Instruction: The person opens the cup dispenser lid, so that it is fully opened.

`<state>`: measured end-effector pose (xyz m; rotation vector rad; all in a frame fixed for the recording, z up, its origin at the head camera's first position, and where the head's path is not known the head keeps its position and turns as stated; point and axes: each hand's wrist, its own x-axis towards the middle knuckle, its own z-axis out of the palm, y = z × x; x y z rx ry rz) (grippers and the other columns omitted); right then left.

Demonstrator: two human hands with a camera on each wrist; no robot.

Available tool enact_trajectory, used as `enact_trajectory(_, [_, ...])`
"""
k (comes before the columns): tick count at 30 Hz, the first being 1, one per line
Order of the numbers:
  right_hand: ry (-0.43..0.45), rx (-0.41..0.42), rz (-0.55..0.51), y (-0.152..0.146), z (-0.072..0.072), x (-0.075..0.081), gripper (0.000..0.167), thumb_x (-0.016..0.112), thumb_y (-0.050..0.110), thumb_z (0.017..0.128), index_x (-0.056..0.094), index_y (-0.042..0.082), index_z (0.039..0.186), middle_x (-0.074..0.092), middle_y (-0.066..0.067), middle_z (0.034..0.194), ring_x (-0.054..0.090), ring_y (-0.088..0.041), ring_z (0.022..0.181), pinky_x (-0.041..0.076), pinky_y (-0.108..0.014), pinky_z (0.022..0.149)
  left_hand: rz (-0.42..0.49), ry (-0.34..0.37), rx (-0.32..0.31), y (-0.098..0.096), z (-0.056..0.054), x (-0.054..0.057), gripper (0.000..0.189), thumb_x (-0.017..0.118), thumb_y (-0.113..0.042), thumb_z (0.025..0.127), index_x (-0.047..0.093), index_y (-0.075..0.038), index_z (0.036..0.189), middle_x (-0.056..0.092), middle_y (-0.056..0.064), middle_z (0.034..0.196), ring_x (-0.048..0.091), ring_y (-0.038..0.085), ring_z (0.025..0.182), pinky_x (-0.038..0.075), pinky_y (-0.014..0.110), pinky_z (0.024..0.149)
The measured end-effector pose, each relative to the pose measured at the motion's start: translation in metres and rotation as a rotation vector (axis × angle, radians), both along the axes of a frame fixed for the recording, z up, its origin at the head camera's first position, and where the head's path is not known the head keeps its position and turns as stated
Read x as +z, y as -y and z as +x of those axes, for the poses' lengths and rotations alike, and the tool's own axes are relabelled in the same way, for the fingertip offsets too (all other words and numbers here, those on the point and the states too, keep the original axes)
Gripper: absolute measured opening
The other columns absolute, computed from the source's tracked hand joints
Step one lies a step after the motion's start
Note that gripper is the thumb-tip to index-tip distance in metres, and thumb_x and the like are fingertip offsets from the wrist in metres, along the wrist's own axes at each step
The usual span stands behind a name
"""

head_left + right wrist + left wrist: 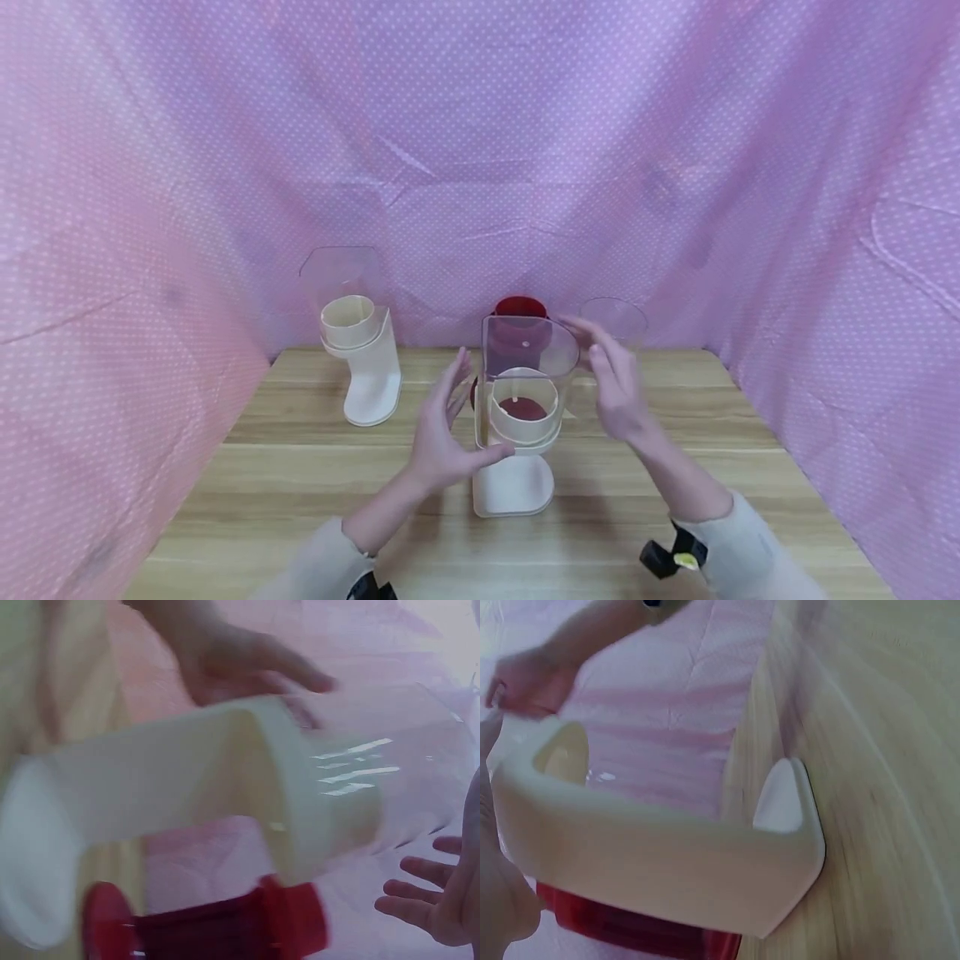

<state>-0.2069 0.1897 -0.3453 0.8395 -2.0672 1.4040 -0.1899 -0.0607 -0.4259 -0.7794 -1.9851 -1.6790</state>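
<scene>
A cream dispenser stand (517, 487) with a round collar stands upright at the table's middle. A clear plastic container (528, 346), open at the top, sits in its collar. My left hand (438, 437) is at the left side of this dispenser, thumb and fingers spread apart; whether it touches cannot be told. At the upper right, my right hand (618, 387) has its fingers extended beside the container's rim. In the right wrist view, the fingers (412, 900) are spread, with nothing between them. The cream stand (645, 840) fills much of the left wrist view.
A red dispenser (520, 307) stands right behind the cream one, partly hidden by it. Farther left is a second cream dispenser (372, 367) with a clear container. Another clear round rim (613, 300) shows behind my right hand. A pink dotted cloth (480, 167) surrounds the wooden table (300, 475).
</scene>
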Motion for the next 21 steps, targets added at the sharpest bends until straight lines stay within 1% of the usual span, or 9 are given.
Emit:
enact_trajectory(2, [-0.032,0.01,0.081,0.001,-0.006,0.021,0.044,0.043,0.011,0.105,0.061,0.0,0.144,0.071,-0.021,0.138,0.069,-0.023,0.129,0.057,-0.036,0.11,-0.046,0.083,-0.057,0.003,-0.008,-0.001,0.131,0.104,-0.01,0.061,0.029,-0.019,0.168,0.047,0.008,0.166,0.049,0.026,0.151,0.045,0.045,0.121])
enact_trajectory(4, [-0.044,0.032,0.215,0.005,-0.012,0.041,0.043,0.054,0.018,0.104,0.062,0.005,0.144,0.071,-0.014,0.141,0.066,-0.03,0.133,0.053,-0.044,0.115,-0.093,0.113,-0.098,0.006,-0.015,0.0,0.131,0.104,-0.012,0.06,0.03,-0.018,0.168,0.052,0.01,0.162,0.052,0.029,0.149,0.048,0.044,0.119])
enact_trajectory(5, [-0.026,0.058,0.286,0.008,-0.014,0.05,0.044,0.059,0.021,0.103,0.062,0.007,0.145,0.07,-0.011,0.142,0.067,-0.031,0.131,0.054,-0.047,0.113,-0.115,0.117,-0.117,0.006,-0.018,0.0,0.131,0.105,-0.015,0.06,0.031,-0.018,0.168,0.055,0.01,0.16,0.055,0.029,0.146,0.05,0.044,0.117])
enact_trajectory(8, [0.059,0.149,0.501,0.019,-0.02,0.07,0.052,0.07,0.032,0.1,0.06,0.015,0.148,0.073,-0.003,0.135,0.071,-0.026,0.119,0.058,-0.048,0.104,-0.176,0.093,-0.155,0.008,-0.024,0.002,0.13,0.105,-0.022,0.059,0.033,-0.021,0.166,0.065,0.008,0.148,0.064,0.026,0.135,0.058,0.041,0.109])
enact_trajectory(11, [0.146,0.209,0.628,0.028,-0.024,0.079,0.062,0.077,0.04,0.095,0.058,0.018,0.15,0.074,-0.001,0.127,0.073,-0.018,0.109,0.062,-0.04,0.096,-0.207,0.075,-0.171,0.01,-0.028,0.001,0.129,0.104,-0.025,0.059,0.032,-0.027,0.166,0.069,0.003,0.14,0.067,0.021,0.126,0.061,0.039,0.102])
enact_trajectory(13, [0.16,0.227,0.664,0.031,-0.025,0.081,0.071,0.083,0.043,0.09,0.056,0.017,0.15,0.074,0.0,0.125,0.073,-0.015,0.108,0.062,-0.037,0.096,-0.221,0.073,-0.168,0.011,-0.029,0.001,0.128,0.104,-0.026,0.059,0.032,-0.031,0.165,0.069,0.001,0.137,0.067,0.019,0.125,0.062,0.039,0.101])
enact_trajectory(16, [0.147,0.219,0.664,0.031,-0.023,0.082,0.082,0.091,0.043,0.081,0.056,0.017,0.15,0.073,0.002,0.123,0.072,-0.012,0.107,0.061,-0.035,0.097,-0.244,0.074,-0.174,0.011,-0.032,0.001,0.126,0.104,-0.027,0.059,0.033,-0.032,0.163,0.069,0.0,0.136,0.067,0.017,0.124,0.062,0.039,0.101])
enact_trajectory(18, [0.134,0.209,0.65,0.03,-0.02,0.083,0.084,0.095,0.041,0.076,0.058,0.017,0.148,0.073,0.004,0.12,0.071,-0.011,0.107,0.061,-0.035,0.096,-0.259,0.065,-0.183,0.01,-0.035,0.002,0.124,0.104,-0.028,0.059,0.034,-0.031,0.162,0.069,0.0,0.135,0.068,0.017,0.123,0.062,0.039,0.1])
enact_trajectory(21, [0.132,0.193,0.623,0.029,-0.015,0.085,0.082,0.098,0.038,0.072,0.062,0.019,0.143,0.074,0.006,0.116,0.071,-0.01,0.105,0.061,-0.035,0.095,-0.276,0.032,-0.191,0.01,-0.038,0.003,0.123,0.103,-0.029,0.058,0.035,-0.028,0.16,0.07,0.001,0.133,0.068,0.018,0.121,0.063,0.04,0.098])
